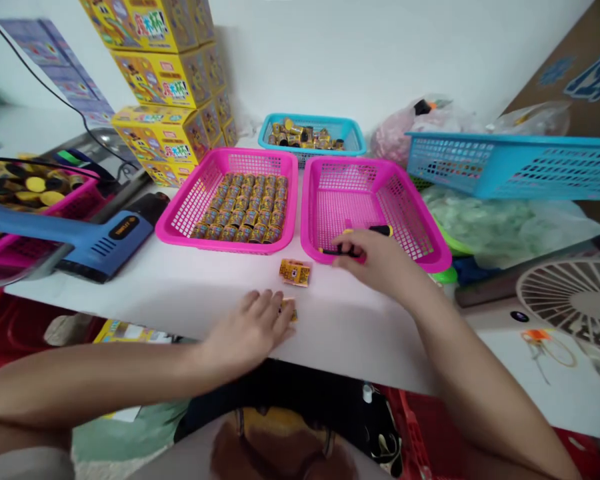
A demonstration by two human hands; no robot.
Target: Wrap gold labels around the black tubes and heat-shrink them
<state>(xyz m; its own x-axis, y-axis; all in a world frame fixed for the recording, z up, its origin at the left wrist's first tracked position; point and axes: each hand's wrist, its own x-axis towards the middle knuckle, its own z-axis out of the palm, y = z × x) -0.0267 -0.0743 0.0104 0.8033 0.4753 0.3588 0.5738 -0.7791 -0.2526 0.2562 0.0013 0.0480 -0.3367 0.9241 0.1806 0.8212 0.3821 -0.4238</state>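
A black-and-yellow handled tool [375, 231] lies roughly left-right inside the pink basket's [350, 162] front, pinched by the right grip [363, 257]; the left grip [250, 331] spreads beside a gold packet [289, 310] on the tabletop [180, 293].

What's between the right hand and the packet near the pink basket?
Nothing visible stands between the right hand and the packet; the rim of the pink basket runs just behind that path, not across it.
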